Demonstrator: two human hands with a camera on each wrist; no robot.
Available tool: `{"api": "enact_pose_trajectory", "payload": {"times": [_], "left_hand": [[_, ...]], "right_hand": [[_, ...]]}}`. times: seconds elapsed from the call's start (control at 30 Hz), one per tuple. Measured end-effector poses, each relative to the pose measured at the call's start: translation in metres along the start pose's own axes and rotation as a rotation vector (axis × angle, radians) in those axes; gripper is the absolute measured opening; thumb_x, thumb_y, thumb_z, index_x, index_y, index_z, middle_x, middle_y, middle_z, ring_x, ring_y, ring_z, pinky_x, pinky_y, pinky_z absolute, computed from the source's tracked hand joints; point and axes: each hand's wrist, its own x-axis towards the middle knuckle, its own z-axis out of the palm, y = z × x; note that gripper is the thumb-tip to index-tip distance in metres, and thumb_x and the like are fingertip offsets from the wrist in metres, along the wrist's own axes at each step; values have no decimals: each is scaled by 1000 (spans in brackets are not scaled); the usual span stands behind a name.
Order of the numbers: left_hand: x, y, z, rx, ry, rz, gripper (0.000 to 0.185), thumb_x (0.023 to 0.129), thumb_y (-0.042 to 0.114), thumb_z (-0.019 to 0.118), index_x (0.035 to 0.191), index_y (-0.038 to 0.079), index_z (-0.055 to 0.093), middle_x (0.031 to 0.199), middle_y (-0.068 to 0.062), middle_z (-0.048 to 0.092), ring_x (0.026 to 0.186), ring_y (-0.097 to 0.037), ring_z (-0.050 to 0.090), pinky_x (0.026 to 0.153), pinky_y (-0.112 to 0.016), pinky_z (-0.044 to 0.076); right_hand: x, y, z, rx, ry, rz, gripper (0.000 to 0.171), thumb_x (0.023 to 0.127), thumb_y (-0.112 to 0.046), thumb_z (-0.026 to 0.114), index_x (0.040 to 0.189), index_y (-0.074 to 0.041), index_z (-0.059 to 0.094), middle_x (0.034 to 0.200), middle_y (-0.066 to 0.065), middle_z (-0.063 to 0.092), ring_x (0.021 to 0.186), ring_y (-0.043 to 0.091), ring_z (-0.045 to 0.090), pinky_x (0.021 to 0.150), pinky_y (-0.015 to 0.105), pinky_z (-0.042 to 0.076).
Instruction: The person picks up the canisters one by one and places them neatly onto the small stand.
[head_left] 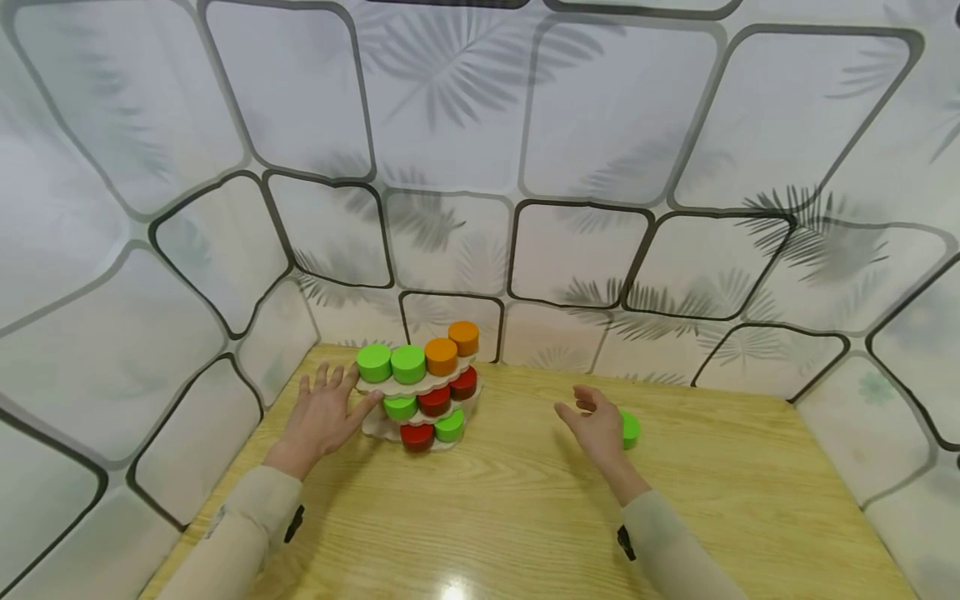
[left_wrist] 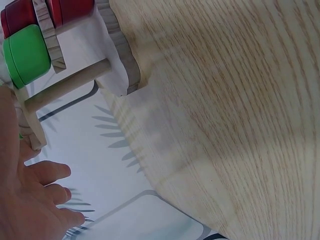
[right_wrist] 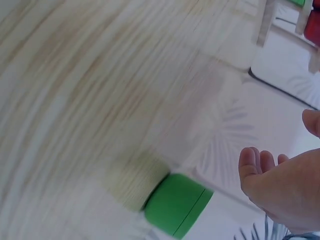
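1. the table (head_left: 525, 517) fills the lower half of the head view, pale wood with leaf-print walls (head_left: 450, 125) rising behind it.
2. the rack (head_left: 420, 387), a tiered wooden stand, sits left of centre in the head view. its top shelf carries two green and two orange discs in a row; lower shelves hold red and green ones. in the left wrist view its base edge and a dowel show at the upper left.
3. our left hand (head_left: 322, 417) lies flat on the table, left of centre, fingers straight and spread, tips touching the rack's left edge. it holds nothing; it seems to be steadying the stand.
4. our right hand (head_left: 596, 425) hovers right of centre, fingers loosely curved and unclosed, nothing in it. in the right wrist view it sits at the lower right, just beside the disc but apart from it.
5. the loose green disc (head_left: 630, 429) lies on the table right of the hand in the head view, at lower centre in the right wrist view (right_wrist: 177, 205), well apart from the rack.
6. we judge the step to be reaching for that disc. the next move calls for closing fingers round its rim, lifting it and carrying it left while the left hand braces the rack.
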Motion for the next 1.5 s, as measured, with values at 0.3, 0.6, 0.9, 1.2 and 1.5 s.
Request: {"api": "enact_pose_trajectory", "payload": {"times": [0.3,0.6,0.9,1.2,1.5], "left_hand": [[0,-1,0,12,11,0,83,110,61,39,162,-3,35,160,-38,39,155,-59,21,122,-78,17],[2,-2,0,20,15,6,84,109,62,39,162,-3,36,163,-37,34,155,-59,22,122,-78,19],[2,-2,-1,17,16,3,84,110,62,38,162,-3,35,164,-38,31,156,-59,20,123,-77,18],[-1,-1,-1,6,10,-11,84,109,63,37,163,-1,35,164,-40,29,156,-60,17,123,-78,13],[-3,4,-2,-13,-34,-55,85,109,66,32,166,3,30,165,-42,22,156,-63,7,122,-80,7]], "right_hand": [[-3,8,-28,-61,11,-5,58,101,-24,74,148,4,54,149,28,58,135,42,57,114,53,49],[-1,19,-57,-125,21,3,60,103,-28,71,150,4,52,151,27,56,138,40,56,114,51,49],[-2,23,-80,-161,40,37,65,102,-33,72,151,5,51,153,28,55,141,41,54,118,50,46],[-8,31,-93,-221,-8,22,68,104,-36,68,153,6,47,155,31,50,143,46,49,119,55,43],[-13,43,-97,-311,-174,30,79,104,-43,67,159,4,38,160,33,41,144,51,45,118,60,43]]}}
